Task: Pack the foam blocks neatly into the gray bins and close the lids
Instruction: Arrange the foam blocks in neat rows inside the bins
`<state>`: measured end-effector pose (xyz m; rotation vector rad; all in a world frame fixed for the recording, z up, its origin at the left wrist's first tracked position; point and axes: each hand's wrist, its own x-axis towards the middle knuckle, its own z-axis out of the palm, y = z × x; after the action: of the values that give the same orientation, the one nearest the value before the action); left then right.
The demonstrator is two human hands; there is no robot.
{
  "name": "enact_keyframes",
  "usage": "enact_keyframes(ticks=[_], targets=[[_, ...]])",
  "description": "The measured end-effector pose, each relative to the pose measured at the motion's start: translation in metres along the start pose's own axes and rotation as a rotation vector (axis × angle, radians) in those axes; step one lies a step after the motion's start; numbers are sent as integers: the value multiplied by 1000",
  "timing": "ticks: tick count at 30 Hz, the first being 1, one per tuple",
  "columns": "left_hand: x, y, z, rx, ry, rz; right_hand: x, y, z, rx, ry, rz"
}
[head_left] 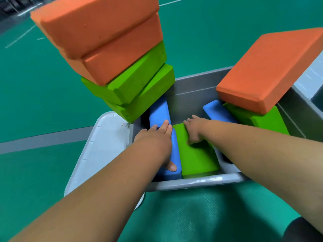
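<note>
An open gray bin (197,183) stands on the green floor just in front of me. Inside, my left hand (155,137) lies flat with straight fingers on a blue foam block (161,114) at the left. My right hand (193,131) curls its fingers over the far end of a green foam block (197,158) in the bin's middle. At the bin's left corner rises a stack of two green blocks (139,88) under two orange blocks (104,32). At the right, an orange block (269,70) lies on a green block (262,119) beside another blue block (218,110).
The bin's pale gray lid (103,145) hangs open to the left. A second pale bin edge (309,79) shows at the far right. Green court flooring with white lines and a gray stripe (43,138) surrounds everything. A dark shape sits at the lower right corner.
</note>
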<state>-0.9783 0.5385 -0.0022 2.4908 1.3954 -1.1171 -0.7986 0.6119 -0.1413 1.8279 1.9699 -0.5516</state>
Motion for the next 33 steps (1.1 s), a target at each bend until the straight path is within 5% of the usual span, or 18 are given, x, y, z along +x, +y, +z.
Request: enact_keyframes(ticks=[23, 29, 33], targets=[[-9, -5, -3, -56, -27, 4, -97, -4, -86, 39, 161, 97], [-13, -6, -4, -59, 9, 22, -135, -4, -97, 197, 87, 285], [-19, -19, 3, -99, 81, 63, -152, -12, -89, 389, 114, 234]])
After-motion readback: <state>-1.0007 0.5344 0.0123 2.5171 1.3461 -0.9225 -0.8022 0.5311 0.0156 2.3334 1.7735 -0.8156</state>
